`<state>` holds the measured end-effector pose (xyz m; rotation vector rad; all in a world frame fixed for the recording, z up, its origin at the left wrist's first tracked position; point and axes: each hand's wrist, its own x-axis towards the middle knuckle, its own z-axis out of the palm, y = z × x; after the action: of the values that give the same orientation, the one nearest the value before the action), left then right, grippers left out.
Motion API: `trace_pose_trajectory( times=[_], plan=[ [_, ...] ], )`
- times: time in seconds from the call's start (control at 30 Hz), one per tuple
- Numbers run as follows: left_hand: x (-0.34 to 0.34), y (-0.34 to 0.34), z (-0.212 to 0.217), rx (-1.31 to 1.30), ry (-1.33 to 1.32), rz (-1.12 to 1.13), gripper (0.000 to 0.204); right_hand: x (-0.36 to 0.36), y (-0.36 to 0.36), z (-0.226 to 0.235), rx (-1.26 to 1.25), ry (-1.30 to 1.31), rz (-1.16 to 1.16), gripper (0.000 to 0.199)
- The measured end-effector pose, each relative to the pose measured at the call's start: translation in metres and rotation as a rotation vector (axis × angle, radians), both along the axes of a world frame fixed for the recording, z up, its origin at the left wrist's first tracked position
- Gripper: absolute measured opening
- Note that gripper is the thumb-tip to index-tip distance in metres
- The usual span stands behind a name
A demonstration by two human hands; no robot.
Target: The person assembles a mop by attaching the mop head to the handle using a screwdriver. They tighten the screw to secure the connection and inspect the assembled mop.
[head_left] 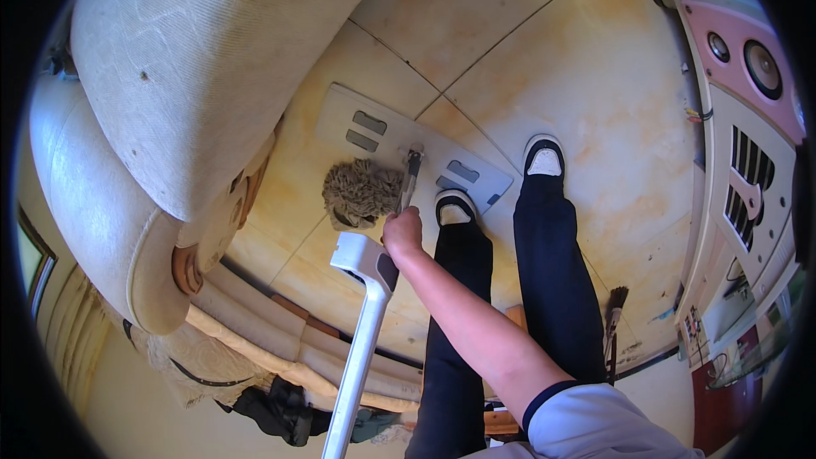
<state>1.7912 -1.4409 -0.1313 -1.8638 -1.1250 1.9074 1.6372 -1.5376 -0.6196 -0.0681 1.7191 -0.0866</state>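
Note:
My right hand [402, 234] is closed around the grey shaft [411, 172] of a flat mop, low down near its joint. The mop's pale rectangular plate [412, 144], with dark-edged slots, lies on the tiled floor. Against its near-left edge sits a shaggy grey-brown mop pad [360, 190], bunched up. Just below the hand is the angled head of a white pole [350, 374], which runs down out of view; I cannot tell whether it joins the shaft. My left hand is not in view.
A cream sofa [195, 59] fills the left side. At right stands a pink-and-white speaker cabinet [738, 68]. My black-and-white shoes [544, 158] are beside the plate's right end. A brush [615, 306] stands near my right leg. Dark clothing [276, 408] lies at lower left.

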Motion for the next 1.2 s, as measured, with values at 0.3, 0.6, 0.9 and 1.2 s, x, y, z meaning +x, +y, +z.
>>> trace_pose_trajectory(
  times=[0.3, 0.6, 0.9, 1.2],
  plan=[
    [0.003, -0.021, -0.004, 0.028, 0.026, 0.141, 0.031, -0.007, -0.02, 0.02, -0.004, 0.027, 0.111, 0.029],
    [-0.006, -0.034, -0.001, 0.068, 0.027, 0.104, 0.032, 0.002, -0.013, 0.019, -0.043, 0.07, 0.106, 0.024],
    [0.04, 0.051, -0.013, -0.033, 0.074, -0.558, 0.032, -0.007, 0.02, 0.031, 0.029, -0.068, -0.439, 0.035],
    [0.085, 0.117, -0.236, -0.445, 0.099, -1.596, 0.036, -0.103, -0.016, -0.029, -0.053, -0.211, -0.565, 0.012]
  ],
)
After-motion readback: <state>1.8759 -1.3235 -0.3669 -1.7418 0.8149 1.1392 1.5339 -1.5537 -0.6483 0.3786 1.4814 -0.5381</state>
